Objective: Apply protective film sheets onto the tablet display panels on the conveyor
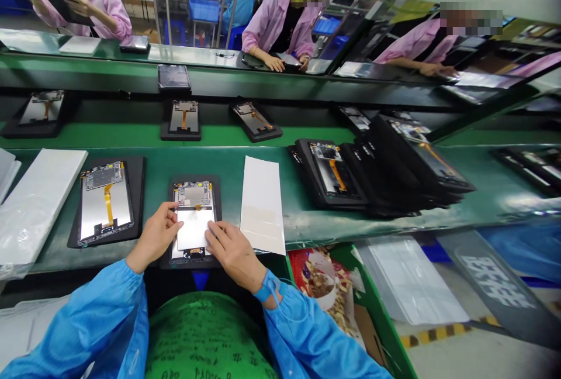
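In front of me an opened tablet (193, 194) lies on a black foam pad (215, 183), its circuit board showing at the top. A flat white battery (193, 230) with a dark strip along its upper edge lies over the tablet's middle. At its upper left edge, my left hand (158, 231) is closed, thumb and forefinger at the battery's side. My right hand (234, 252) grips the right edge with bent fingers. Beside it lies a white adhesive sheet (263, 203). Another opened tablet (106, 200) with an orange ribbon cable rests on its pad to the left.
Stacked black pads with tablets (394, 174) stand at the right. Several tablets sit on the green conveyor (214, 133) behind the bench (228, 159). White packs (41, 206) lie at left. Below right is a green bin (381, 314) with scraps. People in pink work opposite.
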Available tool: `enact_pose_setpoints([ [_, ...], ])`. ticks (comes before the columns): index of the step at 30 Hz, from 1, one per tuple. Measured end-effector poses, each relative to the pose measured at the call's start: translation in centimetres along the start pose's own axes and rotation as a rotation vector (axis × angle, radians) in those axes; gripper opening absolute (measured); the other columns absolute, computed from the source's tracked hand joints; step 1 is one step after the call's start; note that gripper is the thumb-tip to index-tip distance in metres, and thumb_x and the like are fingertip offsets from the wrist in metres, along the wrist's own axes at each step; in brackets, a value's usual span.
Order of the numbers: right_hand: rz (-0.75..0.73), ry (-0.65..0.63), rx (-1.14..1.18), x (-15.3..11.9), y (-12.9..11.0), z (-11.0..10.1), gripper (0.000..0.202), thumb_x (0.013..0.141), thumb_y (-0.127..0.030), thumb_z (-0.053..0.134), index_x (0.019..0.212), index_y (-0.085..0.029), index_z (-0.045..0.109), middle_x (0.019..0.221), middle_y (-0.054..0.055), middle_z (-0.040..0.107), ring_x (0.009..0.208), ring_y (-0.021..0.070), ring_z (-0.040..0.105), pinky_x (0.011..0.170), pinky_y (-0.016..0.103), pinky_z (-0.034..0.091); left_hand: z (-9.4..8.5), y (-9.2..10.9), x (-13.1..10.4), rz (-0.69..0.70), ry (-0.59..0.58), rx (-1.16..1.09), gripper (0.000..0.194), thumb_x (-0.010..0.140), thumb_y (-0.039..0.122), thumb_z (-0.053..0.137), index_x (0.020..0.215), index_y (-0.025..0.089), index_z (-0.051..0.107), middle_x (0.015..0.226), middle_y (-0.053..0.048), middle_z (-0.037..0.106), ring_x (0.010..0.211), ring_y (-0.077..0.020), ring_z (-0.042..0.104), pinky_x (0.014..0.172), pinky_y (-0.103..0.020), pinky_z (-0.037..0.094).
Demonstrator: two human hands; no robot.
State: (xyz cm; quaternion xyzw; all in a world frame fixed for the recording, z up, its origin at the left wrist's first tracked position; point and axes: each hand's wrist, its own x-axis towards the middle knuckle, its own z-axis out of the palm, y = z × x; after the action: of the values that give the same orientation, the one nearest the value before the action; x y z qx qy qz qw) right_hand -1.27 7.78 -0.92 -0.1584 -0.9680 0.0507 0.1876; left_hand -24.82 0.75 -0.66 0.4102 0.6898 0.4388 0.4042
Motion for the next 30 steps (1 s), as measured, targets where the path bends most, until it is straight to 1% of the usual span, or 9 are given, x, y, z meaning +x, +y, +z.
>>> enact_pose_setpoints([
  [3,-0.025,0.013,-0.084,0.0,-0.2,0.1,0.028,0.100,-0.021,0.052,0.125,-0.009,0.061,0.131,0.021,0.063,0.116,0.0329,0.057,0.087,0.048,0.056,0.0,0.1,0.1,0.035,0.025,0.065,0.047,0.080,0.034,0.063,0.122,0.017,0.055,0.081,0.003,0.056,0.062,-0.0119,0.056,0.060,-0.026,0.047],
  [8,-0.045,0.033,-0.150,0.2,-0.6,0.0,0.027,0.099,-0.018,0.054,0.122,-0.006,0.063,0.130,0.021,0.063,0.113,0.0334,0.057,0.084,0.046,0.056,-0.3,0.3,0.1,0.060,0.038,0.157,0.049,0.080,0.035,0.062,0.125,0.015,0.057,0.082,0.001,0.059,0.065,-0.0141,0.058,0.067,-0.030,0.049],
  [12,-0.040,0.050,-0.141,0.3,-0.7,-0.1,0.027,0.099,-0.019,0.054,0.120,-0.007,0.064,0.128,0.021,0.064,0.112,0.0330,0.057,0.083,0.046,0.055,-0.4,0.4,0.1,0.080,0.036,0.268,0.049,0.082,0.032,0.059,0.128,0.014,0.057,0.083,-0.001,0.063,0.067,-0.0160,0.059,0.071,-0.032,0.049],
  [21,-0.011,0.002,-0.130,0.2,-0.8,0.2,0.028,0.100,-0.020,0.053,0.123,-0.007,0.063,0.132,0.022,0.062,0.116,0.0332,0.055,0.087,0.048,0.054,-0.4,0.9,0.3,0.189,0.043,0.542,0.044,0.087,0.024,0.057,0.129,0.013,0.058,0.089,-0.004,0.064,0.077,-0.0199,0.062,0.082,-0.036,0.050],
  [24,0.008,-0.007,-0.088,0.1,-0.7,0.4,0.029,0.099,-0.020,0.054,0.124,-0.007,0.063,0.133,0.022,0.061,0.119,0.0340,0.054,0.089,0.049,0.054,-0.7,0.8,0.1,0.177,0.048,0.706,0.040,0.089,0.026,0.058,0.127,0.015,0.059,0.094,-0.006,0.063,0.081,-0.0215,0.062,0.080,-0.036,0.051],
  [26,0.031,-0.013,-0.011,0.0,-0.4,0.3,0.029,0.099,-0.020,0.055,0.125,-0.010,0.063,0.134,0.020,0.061,0.121,0.0328,0.054,0.091,0.050,0.054,-0.8,0.4,-0.2,0.134,0.114,0.788,0.043,0.089,0.032,0.060,0.128,0.016,0.057,0.100,-0.007,0.062,0.085,-0.0236,0.064,0.078,-0.037,0.052],
  [27,0.060,-0.008,0.039,0.0,-0.3,0.2,0.029,0.099,-0.021,0.055,0.125,-0.013,0.063,0.135,0.019,0.061,0.122,0.0319,0.054,0.092,0.051,0.054,-0.7,0.0,-0.5,0.122,0.161,0.800,0.046,0.089,0.035,0.060,0.130,0.015,0.055,0.105,-0.009,0.062,0.091,-0.0254,0.064,0.080,-0.039,0.053],
  [29,0.187,0.020,0.134,-0.4,-0.1,0.0,0.031,0.099,-0.022,0.054,0.129,-0.018,0.061,0.140,0.017,0.058,0.126,0.0306,0.052,0.098,0.053,0.053,-0.1,-1.1,-1.3,0.132,0.253,0.791,0.050,0.092,0.039,0.057,0.133,0.011,0.052,0.121,-0.016,0.060,0.110,-0.0305,0.060,0.092,-0.044,0.051],
  [30,0.272,0.028,0.175,-0.7,-0.1,-0.1,0.034,0.099,-0.022,0.053,0.133,-0.019,0.059,0.141,0.017,0.057,0.128,0.0305,0.052,0.102,0.054,0.052,0.4,-1.7,-1.7,0.150,0.290,0.777,0.050,0.093,0.040,0.054,0.133,0.010,0.052,0.130,-0.019,0.057,0.120,-0.0335,0.055,0.099,-0.049,0.048],
])
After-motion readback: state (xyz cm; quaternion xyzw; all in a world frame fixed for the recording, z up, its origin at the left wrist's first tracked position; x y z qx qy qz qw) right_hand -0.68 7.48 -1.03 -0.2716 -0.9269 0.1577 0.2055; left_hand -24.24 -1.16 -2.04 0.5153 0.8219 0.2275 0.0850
